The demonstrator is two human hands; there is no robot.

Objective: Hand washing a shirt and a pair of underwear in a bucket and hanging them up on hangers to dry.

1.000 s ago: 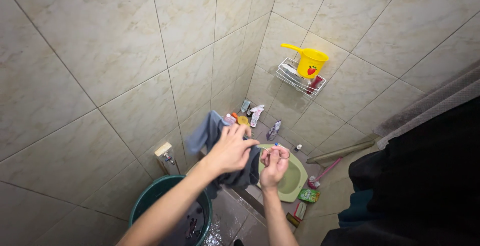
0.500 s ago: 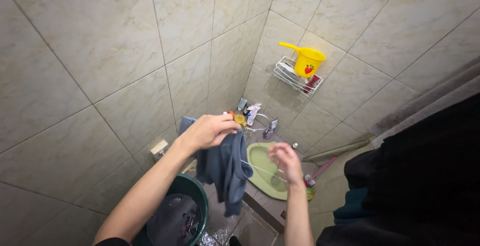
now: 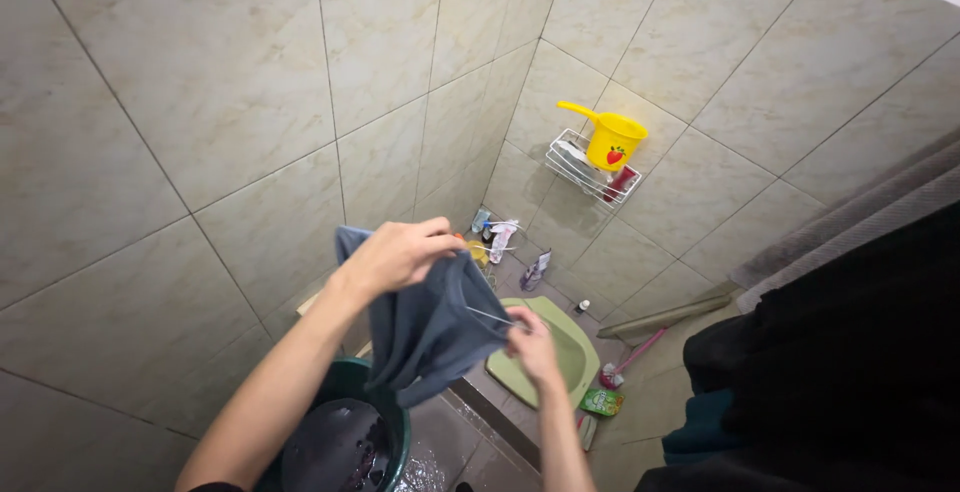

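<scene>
Clearly limp and probably wet-heavy, the grey-blue cloth garment [image 3: 430, 327] hangs from the clenched left hand [image 3: 395, 255]; the right hand [image 3: 530, 342] pinches a thin wire hanger [image 3: 490, 318] against its edge.

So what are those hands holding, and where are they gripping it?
The left hand grips a grey cloth by its top edge, so it hangs down. The right hand pinches a thin wire-like thing at one end beside the cloth.

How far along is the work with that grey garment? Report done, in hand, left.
Done: the grey garment hangs clear above the green bucket. In hand: the left hand grips its top edge; the right hand pinches a thin wire running into the cloth. Left: dark laundry lies in the bucket's water.
</scene>
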